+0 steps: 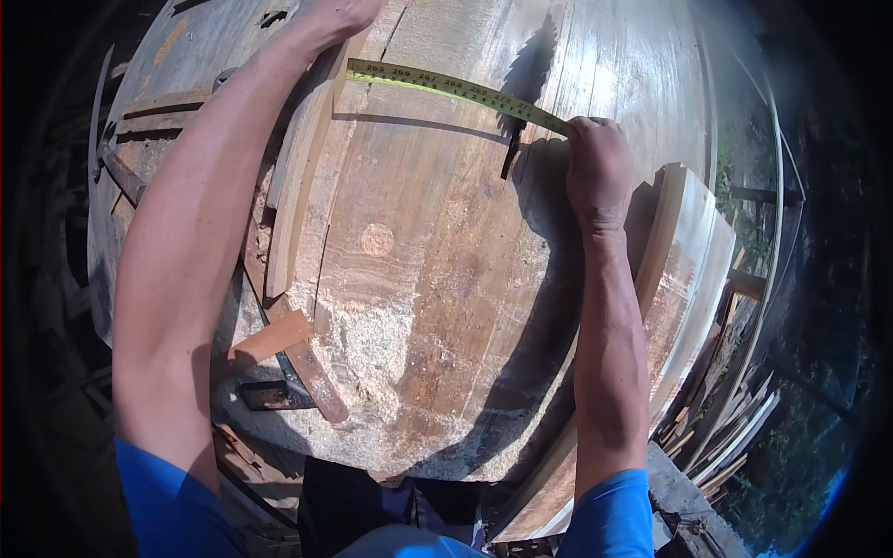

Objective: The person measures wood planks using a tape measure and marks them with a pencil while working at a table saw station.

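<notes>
A yellow tape measure (456, 88) spans the wooden saw table (446, 214) from the fence board at the left. My right hand (598, 172) is closed round its right end. The tape passes over a dark toothed saw blade (533, 65) that stands in a slot in the table. My left hand (346, 15) is at the far end of the long wooden fence board (302, 177), cut off by the upper edge of the view. Its fingers do not show clearly.
Sawdust (367, 353) covers the near part of the table. A wooden try square (279, 337) lies at the near left beside a small dark block (270, 395). Long pale boards (684, 270) lean along the right side, with stacked offcuts (730, 437) beyond them.
</notes>
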`<state>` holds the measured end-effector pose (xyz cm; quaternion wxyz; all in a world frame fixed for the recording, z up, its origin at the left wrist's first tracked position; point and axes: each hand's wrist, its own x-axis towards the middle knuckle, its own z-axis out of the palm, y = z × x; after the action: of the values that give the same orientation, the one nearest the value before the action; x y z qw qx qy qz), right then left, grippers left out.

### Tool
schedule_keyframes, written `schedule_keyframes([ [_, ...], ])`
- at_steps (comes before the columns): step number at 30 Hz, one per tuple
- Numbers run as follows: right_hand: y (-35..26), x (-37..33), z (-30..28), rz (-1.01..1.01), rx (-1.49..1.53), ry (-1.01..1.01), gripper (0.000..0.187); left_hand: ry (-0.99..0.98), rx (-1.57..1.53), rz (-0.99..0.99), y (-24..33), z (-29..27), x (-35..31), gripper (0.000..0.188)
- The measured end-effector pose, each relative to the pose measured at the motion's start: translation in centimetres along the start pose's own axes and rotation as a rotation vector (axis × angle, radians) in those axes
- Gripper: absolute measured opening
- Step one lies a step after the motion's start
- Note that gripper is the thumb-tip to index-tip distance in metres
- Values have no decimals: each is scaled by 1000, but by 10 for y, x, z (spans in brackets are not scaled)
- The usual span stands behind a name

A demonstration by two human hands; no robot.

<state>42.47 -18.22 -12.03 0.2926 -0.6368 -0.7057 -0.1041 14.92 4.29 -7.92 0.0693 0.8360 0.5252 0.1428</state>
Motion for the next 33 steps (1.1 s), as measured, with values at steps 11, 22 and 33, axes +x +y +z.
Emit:
schedule_keyframes([
  [11, -8, -4, 6, -152, 11, 86, 22, -110, 7, 565, -23, -26, -79, 31],
  [22, -7, -5, 5, -165, 12, 66, 17, -115, -13, 593, -15, -22, -82, 27],
  [33, -10, -4, 4, -159, 5, 47, 16, -118, -32, 626, -16, -28, -86, 22],
])
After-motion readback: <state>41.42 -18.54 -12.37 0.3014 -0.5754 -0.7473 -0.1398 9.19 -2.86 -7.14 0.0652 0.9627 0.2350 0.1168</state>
